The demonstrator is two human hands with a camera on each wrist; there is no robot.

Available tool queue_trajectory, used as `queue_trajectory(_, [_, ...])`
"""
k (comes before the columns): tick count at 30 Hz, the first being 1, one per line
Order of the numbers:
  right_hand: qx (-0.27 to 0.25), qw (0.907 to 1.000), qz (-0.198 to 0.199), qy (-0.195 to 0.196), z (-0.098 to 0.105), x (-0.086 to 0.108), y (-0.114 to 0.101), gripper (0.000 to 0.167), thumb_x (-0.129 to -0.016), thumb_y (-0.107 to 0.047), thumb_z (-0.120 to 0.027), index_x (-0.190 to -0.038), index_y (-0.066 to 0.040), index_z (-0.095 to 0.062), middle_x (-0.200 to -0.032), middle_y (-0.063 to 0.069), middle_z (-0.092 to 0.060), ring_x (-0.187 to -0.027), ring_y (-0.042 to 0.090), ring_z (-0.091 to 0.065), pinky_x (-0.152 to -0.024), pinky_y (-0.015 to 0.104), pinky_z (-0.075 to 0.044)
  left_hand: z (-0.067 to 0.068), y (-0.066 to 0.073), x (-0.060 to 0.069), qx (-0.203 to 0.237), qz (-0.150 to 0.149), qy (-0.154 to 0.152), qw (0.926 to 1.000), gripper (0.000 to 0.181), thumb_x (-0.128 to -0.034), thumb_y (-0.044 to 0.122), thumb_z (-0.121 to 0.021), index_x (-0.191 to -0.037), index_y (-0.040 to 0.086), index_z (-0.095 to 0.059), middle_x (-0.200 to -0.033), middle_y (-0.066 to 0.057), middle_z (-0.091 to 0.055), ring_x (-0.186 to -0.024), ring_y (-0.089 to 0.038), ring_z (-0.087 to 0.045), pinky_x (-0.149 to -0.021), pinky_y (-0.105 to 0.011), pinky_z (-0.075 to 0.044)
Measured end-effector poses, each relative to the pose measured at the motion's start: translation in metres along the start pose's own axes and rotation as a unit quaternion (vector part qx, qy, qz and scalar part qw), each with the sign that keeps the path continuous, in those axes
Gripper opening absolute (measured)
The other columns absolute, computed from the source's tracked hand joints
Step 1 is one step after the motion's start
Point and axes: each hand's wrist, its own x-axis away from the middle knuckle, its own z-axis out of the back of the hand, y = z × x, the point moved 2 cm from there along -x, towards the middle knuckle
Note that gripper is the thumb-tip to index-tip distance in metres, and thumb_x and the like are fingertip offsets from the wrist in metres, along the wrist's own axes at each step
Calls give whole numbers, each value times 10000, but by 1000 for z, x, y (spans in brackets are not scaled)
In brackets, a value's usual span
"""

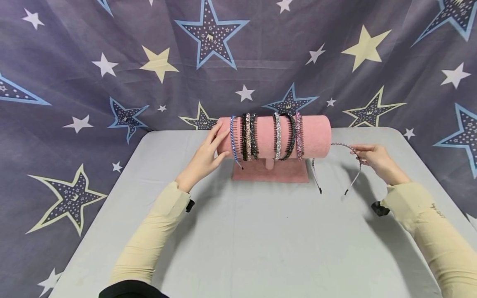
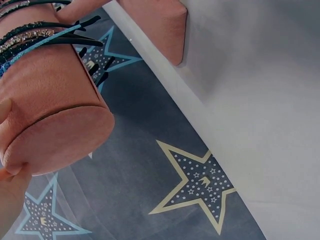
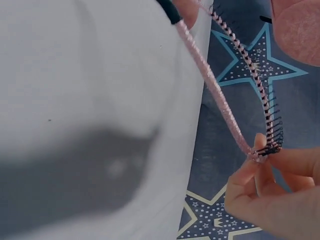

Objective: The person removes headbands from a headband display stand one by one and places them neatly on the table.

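A pink cylindrical display stand holds several glittery toothed headbands, among them a blue headband near its left end and a silver headband further right. My left hand rests on the roll's left end, fingers spread, thumb on the front. In the left wrist view, fingertips touch the round end face. Just past the right end, my right hand pinches a pink toothed headband between thumb and fingers. Its tips point downward, and part of it is hidden behind the roll in the head view.
The stand's flat pink base sits on a table with a pale grey cloth. A dark star-patterned curtain hangs behind the table. A black wrist device shows below my right sleeve.
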Motion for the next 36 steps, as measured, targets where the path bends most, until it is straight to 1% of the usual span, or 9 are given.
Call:
queue_trajectory(4, [156,9997,-100,-140,0,-2,5,352,-905,-17,-381,-912,-297,-595,-796,-207,-613,-721,-61,-529,-631,118,-464,0,0,0,-15,16,-7,10000,587,-773,44,-655,-1298,-20,-402,-1392,-235,-241,-1275,-319,-272,-1063,-356,-255])
queue_trajectory(7, [425,9989,-157,-149,0,-4,8,326,-900,-10,-375,-1139,-139,-556,-801,-216,-604,-720,-55,-526,-647,130,-468,0,0,0,-23,0,0,10000,583,-774,37,-652,-1297,-22,-402,-1389,-238,-246,-1278,-319,-265,-1064,-357,-254])
queue_trajectory(9, [729,9970,-215,-142,1,-6,10,368,-900,-17,-371,-1258,2,-449,-798,-233,-593,-716,-51,-522,-651,138,-467,0,0,0,-21,-21,10,10000,585,-771,39,-656,-1294,-26,-404,-1387,-241,-247,-1277,-321,-267,-1063,-358,-256])
queue_trajectory(12, [1018,9941,-343,-170,1,-9,13,430,-894,-24,-376,-1293,131,-325,-783,-245,-583,-686,-27,-512,-641,157,-463,1,0,0,-14,-29,4,10000,583,-773,46,-656,-1293,-28,-404,-1389,-240,-243,-1281,-318,-261,-1065,-357,-250])
queue_trajectory(14, [1062,9933,-410,-200,1,-10,16,434,-886,-21,-386,-1293,120,-336,-774,-241,-584,-673,-17,-508,-634,165,-463,1,0,1,-1,-18,-5,10000,581,-775,51,-654,-1293,-28,-402,-1392,-237,-238,-1286,-313,-252,-1067,-356,-246])
queue_trajectory(18, [904,9945,-488,-210,3,-13,22,393,-859,14,-403,-1248,24,-457,-759,-207,-602,-651,-1,-512,-614,172,-468,1,1,0,24,-7,-12,10000,583,-777,52,-651,-1296,-25,-398,-1397,-229,-232,-1291,-307,-242,-1066,-359,-249])
queue_trajectory(21, [968,9938,-486,-232,4,-16,27,404,-847,33,-398,-1248,53,-448,-746,-195,-603,-627,7,-506,-589,184,-467,0,0,0,-1,-15,0,10000,584,-776,46,-652,-1298,-24,-399,-1394,-232,-240,-1286,-309,-253,-1059,-360,-263])
queue_trajectory(25, [1205,9913,-449,-291,4,-19,31,446,-838,45,-386,-1264,165,-333,-741,-201,-590,-603,11,-489,-558,203,-456,0,0,0,-46,-23,11,10000,582,-775,43,-652,-1297,-23,-403,-1392,-232,-246,-1281,-308,-265,-1049,-356,-283])
queue_trajectory(36, [1286,9888,-571,-507,5,-27,43,440,-863,24,-395,-1278,149,-323,-779,-188,-600,-605,25,-460,-560,221,-456,0,0,0,-4,-54,45,10000,591,-773,50,-657,-1299,-24,-399,-1395,-228,-241,-1282,-317,-260,-1056,-358,-269])
